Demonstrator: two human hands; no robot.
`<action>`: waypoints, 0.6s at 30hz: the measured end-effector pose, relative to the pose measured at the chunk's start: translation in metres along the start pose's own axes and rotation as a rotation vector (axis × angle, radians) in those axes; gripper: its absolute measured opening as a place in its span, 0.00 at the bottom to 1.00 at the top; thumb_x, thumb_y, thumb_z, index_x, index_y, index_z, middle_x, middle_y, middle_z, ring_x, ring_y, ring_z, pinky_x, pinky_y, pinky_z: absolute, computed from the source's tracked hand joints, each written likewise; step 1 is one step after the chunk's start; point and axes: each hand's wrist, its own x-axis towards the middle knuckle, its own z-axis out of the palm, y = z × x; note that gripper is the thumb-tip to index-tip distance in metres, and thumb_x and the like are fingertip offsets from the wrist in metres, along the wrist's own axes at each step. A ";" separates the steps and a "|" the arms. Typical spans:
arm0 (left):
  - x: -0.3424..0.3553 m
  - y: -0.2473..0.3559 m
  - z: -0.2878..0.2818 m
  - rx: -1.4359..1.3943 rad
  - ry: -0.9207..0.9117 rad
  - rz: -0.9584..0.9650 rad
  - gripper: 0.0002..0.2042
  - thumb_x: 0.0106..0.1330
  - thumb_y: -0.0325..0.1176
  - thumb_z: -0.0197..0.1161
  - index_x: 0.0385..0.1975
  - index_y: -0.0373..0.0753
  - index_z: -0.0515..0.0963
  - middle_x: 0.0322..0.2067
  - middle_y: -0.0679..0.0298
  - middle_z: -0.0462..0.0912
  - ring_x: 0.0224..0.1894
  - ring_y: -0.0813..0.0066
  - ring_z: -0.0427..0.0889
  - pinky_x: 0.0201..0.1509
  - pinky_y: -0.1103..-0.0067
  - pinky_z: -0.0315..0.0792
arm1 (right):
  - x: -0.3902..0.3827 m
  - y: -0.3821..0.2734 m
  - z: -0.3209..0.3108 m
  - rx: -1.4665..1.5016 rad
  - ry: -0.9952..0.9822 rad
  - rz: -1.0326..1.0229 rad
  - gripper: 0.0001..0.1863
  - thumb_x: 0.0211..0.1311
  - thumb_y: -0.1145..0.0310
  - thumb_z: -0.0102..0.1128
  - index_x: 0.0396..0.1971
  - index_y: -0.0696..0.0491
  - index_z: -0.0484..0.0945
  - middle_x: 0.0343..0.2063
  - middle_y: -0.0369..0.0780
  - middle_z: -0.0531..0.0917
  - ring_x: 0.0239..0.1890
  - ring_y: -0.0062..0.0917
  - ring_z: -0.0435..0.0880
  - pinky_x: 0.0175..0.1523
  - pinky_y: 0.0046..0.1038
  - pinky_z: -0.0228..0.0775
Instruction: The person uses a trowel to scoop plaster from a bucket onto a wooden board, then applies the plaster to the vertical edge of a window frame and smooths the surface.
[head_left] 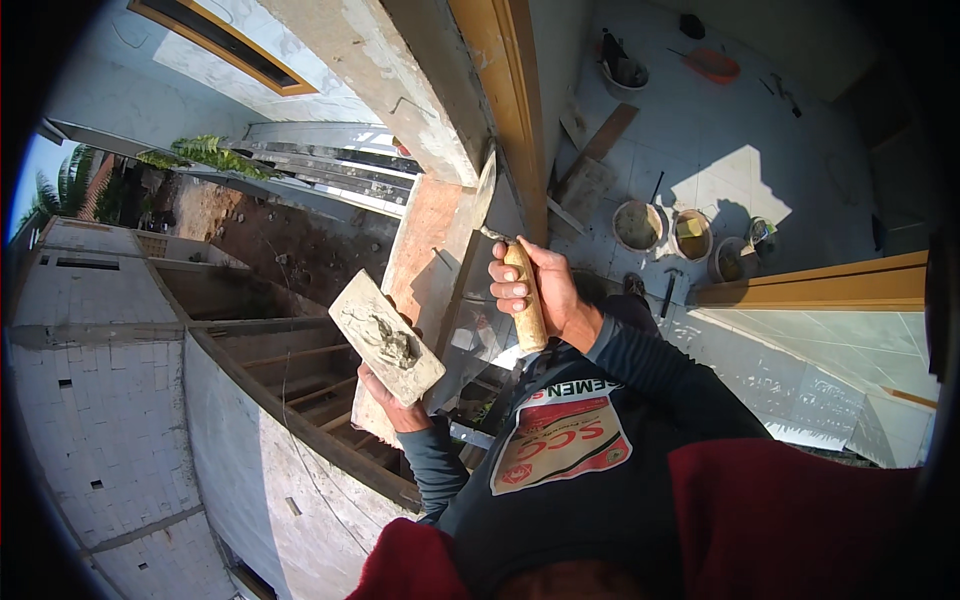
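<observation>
My right hand point(555, 285) is closed round the wooden handle of a trowel point(484, 195), whose narrow metal blade points up, at or very near the rough concrete window edge point(440, 130); whether it touches I cannot tell. My left hand point(392, 395) grips a pale rectangular board point(365, 320) from below, with a lump of wet grey mortar point(393, 345) on it. Behind the board lies a sunlit ledge point(413, 240) of reddish, mortar-smeared surface, beside a yellow-brown wooden frame point(518, 90).
Tiled floor point(755, 130) at upper right holds buckets point(636, 225), an orange basin point(712, 64), planks point(605, 140) and scattered tools. A second wooden frame point(820, 287) runs at right. Down to the left lie a dirt yard point(240, 230), unfinished block walls point(100, 400) and exposed beams.
</observation>
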 end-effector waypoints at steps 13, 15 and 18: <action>0.009 0.007 -0.020 0.094 0.020 -0.062 0.33 0.53 0.28 0.49 0.64 0.28 0.58 0.50 0.45 0.72 0.47 0.55 0.75 0.52 0.64 0.72 | -0.015 -0.004 0.130 -0.176 -0.181 0.051 0.23 0.71 0.46 0.34 0.42 0.51 0.69 0.24 0.33 0.70 0.20 0.18 0.68 0.24 0.23 0.64; 0.008 0.006 -0.016 0.119 0.017 -0.049 0.34 0.52 0.30 0.49 0.64 0.28 0.57 0.52 0.44 0.71 0.49 0.54 0.75 0.53 0.63 0.73 | -0.015 -0.008 0.133 -0.255 -0.258 0.075 0.24 0.71 0.45 0.34 0.43 0.51 0.69 0.24 0.34 0.70 0.18 0.19 0.69 0.23 0.23 0.65; 0.006 -0.002 -0.003 0.106 0.027 0.021 0.36 0.50 0.29 0.51 0.64 0.28 0.56 0.57 0.47 0.69 0.51 0.53 0.74 0.55 0.63 0.72 | -0.020 -0.017 0.098 -0.345 -0.183 0.049 0.26 0.70 0.42 0.35 0.42 0.52 0.70 0.20 0.35 0.70 0.15 0.19 0.68 0.21 0.23 0.64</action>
